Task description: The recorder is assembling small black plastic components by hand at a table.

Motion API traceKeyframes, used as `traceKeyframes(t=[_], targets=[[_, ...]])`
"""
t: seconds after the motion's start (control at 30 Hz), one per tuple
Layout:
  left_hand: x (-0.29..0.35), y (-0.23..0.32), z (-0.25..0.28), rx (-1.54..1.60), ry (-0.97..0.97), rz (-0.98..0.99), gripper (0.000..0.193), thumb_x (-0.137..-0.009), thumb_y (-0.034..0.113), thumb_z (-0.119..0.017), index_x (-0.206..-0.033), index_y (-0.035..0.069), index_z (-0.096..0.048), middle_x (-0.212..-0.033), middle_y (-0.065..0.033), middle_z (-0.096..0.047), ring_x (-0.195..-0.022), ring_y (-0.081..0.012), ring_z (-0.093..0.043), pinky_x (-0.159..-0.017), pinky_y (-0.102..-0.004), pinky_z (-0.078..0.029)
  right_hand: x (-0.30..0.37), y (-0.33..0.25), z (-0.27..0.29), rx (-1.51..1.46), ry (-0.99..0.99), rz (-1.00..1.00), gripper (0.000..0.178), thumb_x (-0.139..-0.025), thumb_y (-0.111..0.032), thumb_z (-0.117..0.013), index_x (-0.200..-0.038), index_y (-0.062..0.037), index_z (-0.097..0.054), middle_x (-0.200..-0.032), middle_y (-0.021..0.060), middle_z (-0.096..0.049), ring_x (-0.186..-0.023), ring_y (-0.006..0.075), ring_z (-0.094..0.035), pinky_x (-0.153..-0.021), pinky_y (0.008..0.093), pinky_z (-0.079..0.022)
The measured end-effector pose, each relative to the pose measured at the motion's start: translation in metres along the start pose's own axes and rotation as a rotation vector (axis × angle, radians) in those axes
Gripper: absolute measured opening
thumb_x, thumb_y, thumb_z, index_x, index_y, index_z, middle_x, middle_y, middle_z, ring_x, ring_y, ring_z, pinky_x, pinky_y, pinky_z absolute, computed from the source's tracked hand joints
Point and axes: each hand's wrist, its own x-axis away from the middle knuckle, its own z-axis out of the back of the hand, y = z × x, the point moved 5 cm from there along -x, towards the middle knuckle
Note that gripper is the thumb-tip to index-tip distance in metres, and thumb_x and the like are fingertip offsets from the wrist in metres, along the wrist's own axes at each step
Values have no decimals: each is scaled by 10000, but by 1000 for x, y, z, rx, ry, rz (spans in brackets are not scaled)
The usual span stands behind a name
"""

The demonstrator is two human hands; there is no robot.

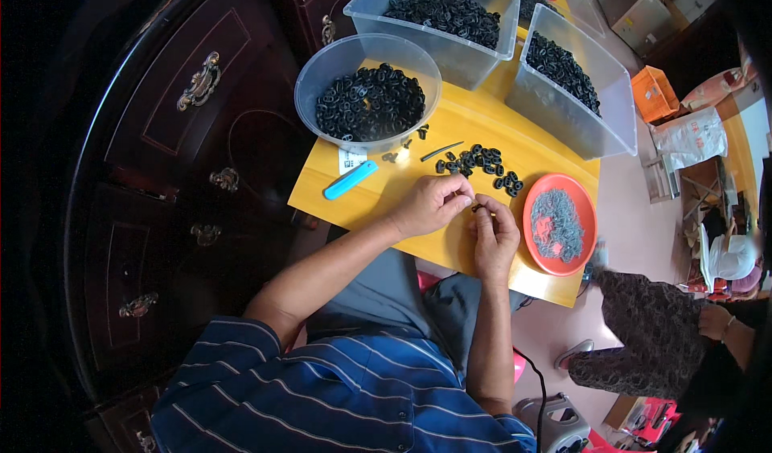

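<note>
Over the front part of the yellow table, both hands meet fingertip to fingertip. My right hand (pixel 494 240) pinches a small black plastic ring-like part (pixel 478 208). Thumb and forefinger of my left hand (pixel 434 204) are pressed together right beside it; whatever they hold is too small to make out. Just beyond my fingers lies a loose group of black oval parts (pixel 481 158). To the right of my right hand, an orange-red dish (pixel 591 248) holds a heap of thin grey metal pieces (pixel 559 220). A blue-handled cutter (pixel 351 180) lies left of my left hand.
A round clear tub (pixel 301 103) of black parts stands at the table's (pixel 322 204) far left. Behind are two clear bins (pixel 482 75) (pixel 615 123) of similar parts. A thin dark rod (pixel 441 151) lies near the group. Another person's hand (pixel 714 323) shows at right; dark drawers (pixel 153 123) stand left.
</note>
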Motion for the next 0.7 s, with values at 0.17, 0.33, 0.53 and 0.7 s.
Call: traceKeyframes(t=[0.17, 0.33, 0.53, 0.7], targets=[[0, 2, -1, -41, -32, 22, 74, -930, 86, -660, -923, 13, -646, -817, -117, -706, -737, -229, -701, -667, -345, -541, 0, -2, -2, -164, 18, -121, 143, -996, -7, -617, -1139, -1, -625, -893, 11, -633, -723, 69, -577, -645, 218, -504], [0, 6, 0, -55, -43, 10, 77, -927, 88, -662, -919, 13, -647, -810, -120, -700, -733, -232, -698, -664, -348, -539, 0, -2, -2, -196, 17, -131, 94, -1000, -18, -615, -1090, -21, -588, -896, 5, -613, -728, 62, -572, -645, 210, -496], [0, 8, 0, -71, -47, -5, 77, -927, 87, -663, -911, 14, -642, -788, -121, -686, -703, -230, -684, -647, -345, -529, -1, 1, -2, -186, 5, -130, 75, -1002, -24, -613, -1067, -29, -576, -880, -3, -601, -714, 59, -562, -634, 198, -475], [1, 6, -1, -71, -33, -27, 50, -918, 60, -677, -914, 18, -650, -749, -69, -656, -669, -139, -627, -625, -306, -504, -1, 4, -1, -207, 6, -126, 98, -980, -3, -640, -1063, -19, -589, -886, 1, -631, -748, 49, -576, -664, 203, -490]])
